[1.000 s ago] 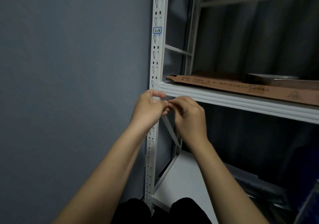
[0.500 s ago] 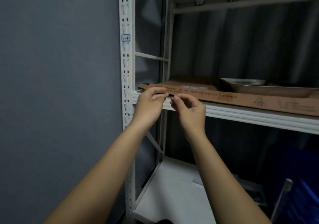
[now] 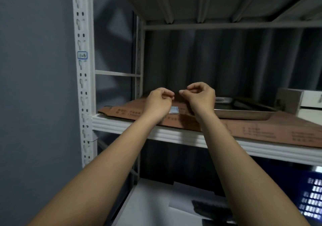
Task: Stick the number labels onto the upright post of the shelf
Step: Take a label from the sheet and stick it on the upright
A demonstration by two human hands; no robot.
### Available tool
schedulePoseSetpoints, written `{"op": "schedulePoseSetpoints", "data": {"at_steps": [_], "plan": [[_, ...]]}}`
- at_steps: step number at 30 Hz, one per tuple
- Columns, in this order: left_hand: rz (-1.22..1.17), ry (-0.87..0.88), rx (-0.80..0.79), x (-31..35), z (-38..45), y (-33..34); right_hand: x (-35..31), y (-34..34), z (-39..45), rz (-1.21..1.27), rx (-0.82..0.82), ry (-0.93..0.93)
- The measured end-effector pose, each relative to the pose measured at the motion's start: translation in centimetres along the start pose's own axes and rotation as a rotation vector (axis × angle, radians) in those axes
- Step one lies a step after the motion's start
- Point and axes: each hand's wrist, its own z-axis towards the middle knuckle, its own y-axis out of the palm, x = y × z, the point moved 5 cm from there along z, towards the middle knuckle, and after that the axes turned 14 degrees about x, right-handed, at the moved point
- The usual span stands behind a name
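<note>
Under left hand [image 3: 157, 103] | label sheet [image 3: 174, 110] half hidden | fingertip contents unclear

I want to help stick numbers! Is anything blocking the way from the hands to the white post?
Nothing visible does. The left hand and right hand hover over the brown cardboard sheet, with open air leftward to the white slotted metal post.

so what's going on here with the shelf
A person is labelling a white shelf. One blue-edged label already sits on the front post. Both hands, left hand and right hand, hover over the flat cardboard on the shelf, fingers curled; whether they pinch anything is unclear. A small label sheet lies below them.
</note>
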Motion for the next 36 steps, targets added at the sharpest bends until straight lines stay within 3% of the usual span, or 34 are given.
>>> {"op": "schedulePoseSetpoints", "data": {"at_steps": [7, 13, 21, 28, 36], "plan": [[0.243, 0.099, -0.083, -0.6, 3.6, 4.6, 1.8, -1.5, 7.4, -0.577, -0.033, -0.225], [0.373, 0.124, -0.121, -1.7, 5.4, 6.5, 3.0, -1.9, 10.3, -1.077, -0.279, -0.25], [0.34, 0.111, -0.157, -2.2, 7.1, 7.4, 3.1, -1.4, 11.2, -0.872, -0.41, -0.183], [0.327, 0.118, -0.158, -2.3, 7.2, 7.4, 3.4, -0.3, 10.6, -0.98, -0.521, -0.237], [0.326, 0.106, -0.116, -2.3, 6.8, 6.2, 2.6, -0.4, 9.5, -0.937, -0.492, -0.344]]}}
